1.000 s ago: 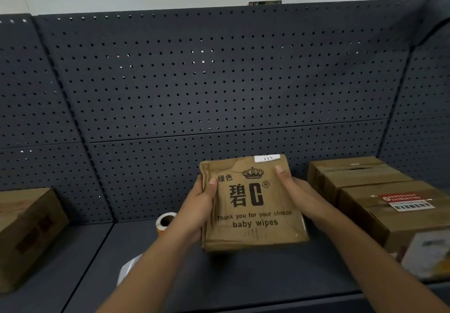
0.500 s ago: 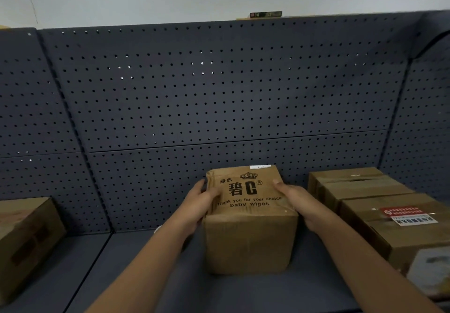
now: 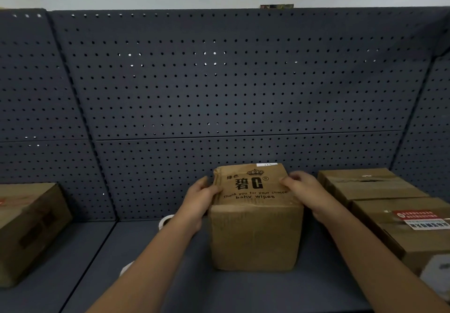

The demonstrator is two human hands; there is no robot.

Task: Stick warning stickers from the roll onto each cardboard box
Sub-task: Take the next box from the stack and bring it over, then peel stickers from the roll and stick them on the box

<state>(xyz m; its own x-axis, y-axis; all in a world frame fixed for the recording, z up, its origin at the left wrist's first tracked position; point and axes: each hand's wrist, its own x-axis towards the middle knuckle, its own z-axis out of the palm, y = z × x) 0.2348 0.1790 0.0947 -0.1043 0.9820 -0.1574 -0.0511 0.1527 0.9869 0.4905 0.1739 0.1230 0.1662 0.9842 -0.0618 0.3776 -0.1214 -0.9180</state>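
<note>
A brown cardboard box (image 3: 255, 237) printed "baby wipes" stands on the dark shelf (image 3: 243, 293), its printed face turned up. My left hand (image 3: 198, 200) grips its upper left edge and my right hand (image 3: 304, 190) grips its upper right edge. The sticker roll (image 3: 165, 221) peeks out behind my left wrist, mostly hidden. To the right sits a box (image 3: 399, 234) bearing a red warning sticker (image 3: 416, 215) and a white label on top.
Another cardboard box (image 3: 360, 181) stands behind the stickered one at the right. A further box (image 3: 29, 229) sits at the far left. A grey pegboard wall (image 3: 219, 93) backs the shelf. A white scrap (image 3: 126, 267) lies under my left forearm.
The box has tipped from facing me to standing on the shelf with its printed face up. Both hands stayed on its sides and moved down with it.
</note>
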